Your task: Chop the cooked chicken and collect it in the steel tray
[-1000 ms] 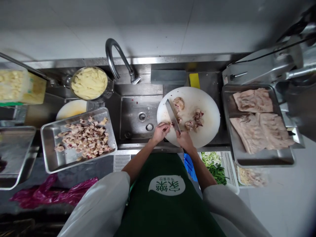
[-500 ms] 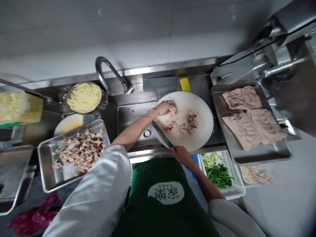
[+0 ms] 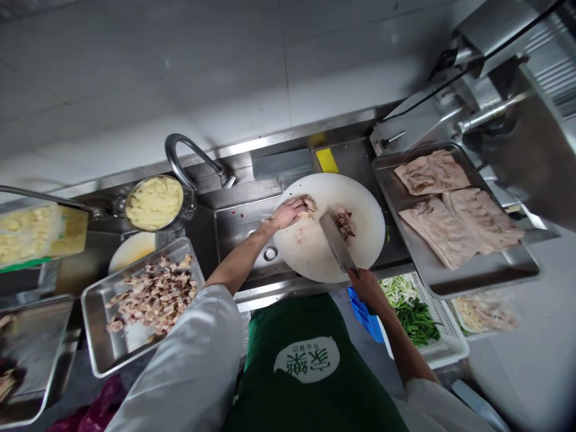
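Note:
On the round white cutting board (image 3: 310, 264), my left hand (image 3: 288, 214) is closed over a chicken piece (image 3: 309, 207) at the board's upper left. My right hand (image 3: 365, 288) grips the handle of a cleaver (image 3: 336, 240) near the board's front edge. Its broad blade lies low over the board, tip pointing away from me, beside a small heap of chopped chicken (image 3: 345, 223). The blade seems to touch the heap's left side. Left of the sink, a metal tray (image 3: 101, 345) holds many chopped chicken pieces (image 3: 155, 294).
The board spans the sink (image 3: 234, 223), behind which a faucet (image 3: 193, 144) curves. A bowl of pale yellow slices (image 3: 155, 203) stands left. On the right, a metal tray (image 3: 499, 282) holds slabs of pale meat (image 3: 477, 222). A white basket (image 3: 450, 342) of cut greens sits below.
The cleaver has swung right from beside my left hand to the chopped heap, and the bits at the board's left are no longer there. My left hand stays on its chicken piece.

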### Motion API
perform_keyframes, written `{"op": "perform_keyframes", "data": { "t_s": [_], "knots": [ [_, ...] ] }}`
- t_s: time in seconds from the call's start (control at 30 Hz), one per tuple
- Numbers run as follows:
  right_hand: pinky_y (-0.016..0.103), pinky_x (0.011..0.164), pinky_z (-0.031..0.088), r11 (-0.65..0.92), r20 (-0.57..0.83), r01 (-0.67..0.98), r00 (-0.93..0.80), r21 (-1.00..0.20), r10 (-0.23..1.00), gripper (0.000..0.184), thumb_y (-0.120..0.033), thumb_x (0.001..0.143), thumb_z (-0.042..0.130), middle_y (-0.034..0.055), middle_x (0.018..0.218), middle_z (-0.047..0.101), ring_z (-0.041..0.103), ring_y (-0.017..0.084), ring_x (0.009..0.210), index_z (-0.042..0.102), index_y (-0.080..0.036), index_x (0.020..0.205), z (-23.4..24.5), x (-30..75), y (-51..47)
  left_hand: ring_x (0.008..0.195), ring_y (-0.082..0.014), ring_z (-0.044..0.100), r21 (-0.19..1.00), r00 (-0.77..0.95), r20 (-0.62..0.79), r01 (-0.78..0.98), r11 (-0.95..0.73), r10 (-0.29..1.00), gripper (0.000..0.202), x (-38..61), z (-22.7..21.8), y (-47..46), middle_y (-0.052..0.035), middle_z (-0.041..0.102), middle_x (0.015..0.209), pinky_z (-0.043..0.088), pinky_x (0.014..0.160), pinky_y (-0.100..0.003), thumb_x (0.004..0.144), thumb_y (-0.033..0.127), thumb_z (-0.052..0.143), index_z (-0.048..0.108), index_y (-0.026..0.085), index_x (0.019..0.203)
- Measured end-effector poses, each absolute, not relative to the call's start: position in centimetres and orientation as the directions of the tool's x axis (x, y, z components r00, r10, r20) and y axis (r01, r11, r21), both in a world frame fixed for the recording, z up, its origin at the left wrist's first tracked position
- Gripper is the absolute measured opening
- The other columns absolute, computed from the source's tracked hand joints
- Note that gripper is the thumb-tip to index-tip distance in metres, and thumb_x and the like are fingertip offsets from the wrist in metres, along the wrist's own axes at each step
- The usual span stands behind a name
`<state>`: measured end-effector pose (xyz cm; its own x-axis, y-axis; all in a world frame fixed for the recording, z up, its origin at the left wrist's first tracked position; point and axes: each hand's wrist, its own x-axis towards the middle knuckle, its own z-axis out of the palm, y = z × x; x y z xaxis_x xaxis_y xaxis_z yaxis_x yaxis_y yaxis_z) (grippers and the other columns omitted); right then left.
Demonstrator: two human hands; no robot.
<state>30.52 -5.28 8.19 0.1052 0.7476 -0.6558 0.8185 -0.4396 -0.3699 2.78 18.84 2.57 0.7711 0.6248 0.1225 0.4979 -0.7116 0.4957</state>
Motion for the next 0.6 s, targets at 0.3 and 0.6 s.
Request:
{"op": "perform_keyframes", "data": {
  "t_s": [0.3, 0.6],
  "knots": [
    [0.028, 0.063, 0.035, -0.379, -0.56, 0.843, 0.114, -0.383, 0.82, 0.032, -0.027, 0.105, 0.036, 0.0122, 0.088, 0.074, 0.068, 0.023, 0.072, 0.051, -0.012, 0.128, 8.6, 29.1, -8.4, 0.12, -0.0248, 0.059, 0.57, 0.639, 0.226, 0.526, -0.632, 0.735, 0.033, 0.6, -0.2, 4.5, -0.0117, 0.064, 0.121, 0.051, 0.105, -0.045, 0.095, 0.033, 0.06, 0.065, 0.023, 0.126],
    [0.027, 0.063, 0.035, -0.039, -0.529, 0.941, -0.155, -0.337, 0.835, 0.028, -0.027, 0.106, 0.032, 0.0101, 0.084, 0.074, 0.069, 0.021, 0.073, 0.055, -0.015, 0.118, 11.4, 23.9, -6.0, 0.092, -0.0207, 0.066, 0.63, 0.036, 0.451, 0.695, -0.346, 0.892, 0.017, -1.8, 0.7, -1.7, -0.0084, 0.069, 0.094, 0.056, 0.085, -0.039, 0.097, 0.034, 0.058, 0.07, 0.022, 0.094]
  ]
}}
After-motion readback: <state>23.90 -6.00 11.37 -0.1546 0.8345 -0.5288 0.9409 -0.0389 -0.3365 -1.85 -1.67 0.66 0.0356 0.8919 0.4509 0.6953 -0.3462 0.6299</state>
